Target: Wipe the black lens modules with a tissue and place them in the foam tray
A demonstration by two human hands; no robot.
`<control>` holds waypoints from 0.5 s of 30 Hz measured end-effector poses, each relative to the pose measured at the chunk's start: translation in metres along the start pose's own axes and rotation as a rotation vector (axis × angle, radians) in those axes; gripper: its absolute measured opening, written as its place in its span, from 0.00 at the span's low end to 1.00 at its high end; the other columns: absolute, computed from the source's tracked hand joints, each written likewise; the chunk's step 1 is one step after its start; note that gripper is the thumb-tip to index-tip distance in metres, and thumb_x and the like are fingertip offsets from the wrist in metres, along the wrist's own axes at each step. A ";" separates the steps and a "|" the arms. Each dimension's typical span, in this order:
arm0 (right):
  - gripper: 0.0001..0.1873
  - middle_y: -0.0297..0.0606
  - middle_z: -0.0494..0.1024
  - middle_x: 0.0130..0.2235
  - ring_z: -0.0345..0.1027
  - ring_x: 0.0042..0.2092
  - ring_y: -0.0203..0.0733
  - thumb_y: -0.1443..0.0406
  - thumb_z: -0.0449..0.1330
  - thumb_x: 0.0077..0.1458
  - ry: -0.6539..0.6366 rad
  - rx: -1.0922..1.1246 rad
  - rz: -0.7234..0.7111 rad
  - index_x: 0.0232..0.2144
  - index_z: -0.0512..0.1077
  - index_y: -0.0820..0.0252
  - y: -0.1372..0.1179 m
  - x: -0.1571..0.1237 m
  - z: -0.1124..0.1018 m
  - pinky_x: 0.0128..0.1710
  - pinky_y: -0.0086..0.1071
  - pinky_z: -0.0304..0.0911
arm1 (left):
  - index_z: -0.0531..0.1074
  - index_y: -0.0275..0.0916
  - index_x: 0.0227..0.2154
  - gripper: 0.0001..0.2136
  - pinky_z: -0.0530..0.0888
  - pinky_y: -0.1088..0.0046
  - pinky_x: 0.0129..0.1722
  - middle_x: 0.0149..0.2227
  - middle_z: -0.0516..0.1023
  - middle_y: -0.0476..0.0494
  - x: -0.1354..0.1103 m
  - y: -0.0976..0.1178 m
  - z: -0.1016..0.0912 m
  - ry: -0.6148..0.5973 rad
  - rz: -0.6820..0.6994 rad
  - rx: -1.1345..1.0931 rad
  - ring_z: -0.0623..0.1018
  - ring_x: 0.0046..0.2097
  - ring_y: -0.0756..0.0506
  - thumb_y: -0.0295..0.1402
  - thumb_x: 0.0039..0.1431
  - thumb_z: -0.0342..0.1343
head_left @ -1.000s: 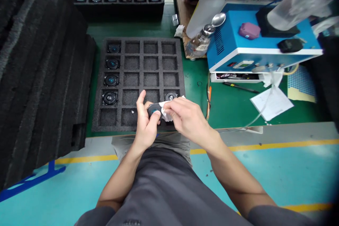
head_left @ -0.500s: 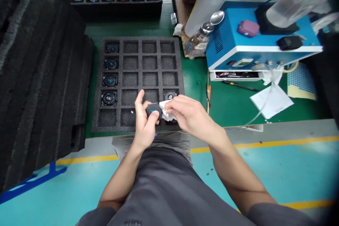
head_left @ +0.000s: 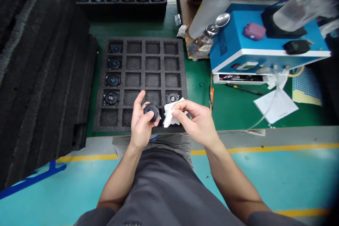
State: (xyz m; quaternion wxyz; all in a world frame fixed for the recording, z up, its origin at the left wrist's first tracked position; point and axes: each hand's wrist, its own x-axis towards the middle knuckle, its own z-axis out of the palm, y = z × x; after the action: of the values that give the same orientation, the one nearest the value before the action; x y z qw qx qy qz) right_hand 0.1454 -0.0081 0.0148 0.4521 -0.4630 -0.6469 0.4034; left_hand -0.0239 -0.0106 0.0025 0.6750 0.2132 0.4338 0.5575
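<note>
Over the near edge of a black foam tray (head_left: 183, 60), my left hand (head_left: 140, 127) grips a round black watch case (head_left: 151, 112) between thumb and fingers, with the index finger raised. Just right of it, my right hand (head_left: 197, 122) pinches a crumpled white tissue (head_left: 171, 113), which is apart from the watch case. Several similar watch cases sit in the tray's left column, one of them this watch case (head_left: 111, 97). Another watch case (head_left: 172, 98) lies in the right column, behind the tissue. My right hand and the tissue partly cover the tray's near right pocket.
Stacked black foam trays (head_left: 47, 77) rise at the left. A filled compartment tray (head_left: 122, 7) stands at the back. On the right are a blue machine (head_left: 230, 56), a glass bottle (head_left: 200, 46), a pen (head_left: 245, 89) and white paper (head_left: 276, 106).
The tissue has come away from the watch case, and my right hand has shifted right with it. My left hand has tilted the watch case, whose face now looks dark. The view has shifted slightly.
</note>
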 end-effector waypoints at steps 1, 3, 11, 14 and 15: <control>0.05 0.33 0.77 0.31 0.69 0.32 0.31 0.68 0.63 0.64 0.020 -0.041 -0.031 0.34 0.75 0.62 -0.002 -0.001 0.003 0.34 0.26 0.66 | 0.57 0.48 0.64 0.38 0.65 0.82 0.20 0.32 0.66 0.56 0.000 0.000 0.000 0.005 -0.008 -0.001 0.71 0.24 0.60 0.34 0.48 0.62; 0.03 0.32 0.78 0.32 0.71 0.32 0.31 0.69 0.63 0.64 0.040 -0.094 -0.071 0.35 0.76 0.62 -0.005 -0.001 0.009 0.35 0.26 0.67 | 0.57 0.49 0.64 0.39 0.65 0.83 0.19 0.33 0.66 0.56 -0.001 0.001 0.000 0.015 -0.021 0.005 0.71 0.24 0.61 0.35 0.48 0.63; 0.03 0.32 0.80 0.34 0.73 0.35 0.32 0.72 0.63 0.63 0.052 -0.244 -0.219 0.35 0.74 0.61 -0.009 0.001 0.017 0.38 0.29 0.68 | 0.53 0.51 0.67 0.40 0.65 0.84 0.20 0.34 0.65 0.56 -0.003 -0.005 0.000 0.004 0.000 0.070 0.67 0.26 0.63 0.35 0.51 0.61; 0.04 0.33 0.79 0.34 0.73 0.35 0.35 0.72 0.62 0.63 0.046 -0.275 -0.235 0.35 0.74 0.61 -0.009 0.001 0.016 0.38 0.30 0.68 | 0.51 0.51 0.68 0.40 0.65 0.84 0.21 0.35 0.66 0.56 -0.003 -0.008 -0.002 -0.021 0.029 0.097 0.67 0.27 0.62 0.35 0.53 0.60; 0.04 0.33 0.79 0.34 0.73 0.35 0.35 0.73 0.62 0.63 0.046 -0.287 -0.242 0.35 0.73 0.61 -0.009 0.001 0.016 0.38 0.31 0.68 | 0.50 0.51 0.68 0.39 0.65 0.83 0.21 0.35 0.66 0.56 -0.003 -0.009 -0.002 -0.025 0.040 0.111 0.67 0.27 0.62 0.35 0.54 0.59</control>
State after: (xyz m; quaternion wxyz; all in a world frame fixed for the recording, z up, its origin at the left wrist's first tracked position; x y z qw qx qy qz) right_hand 0.1275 -0.0113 0.0189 0.4411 -0.4507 -0.7384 0.2389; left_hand -0.0206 -0.0164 -0.0045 0.6562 0.2661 0.4511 0.5433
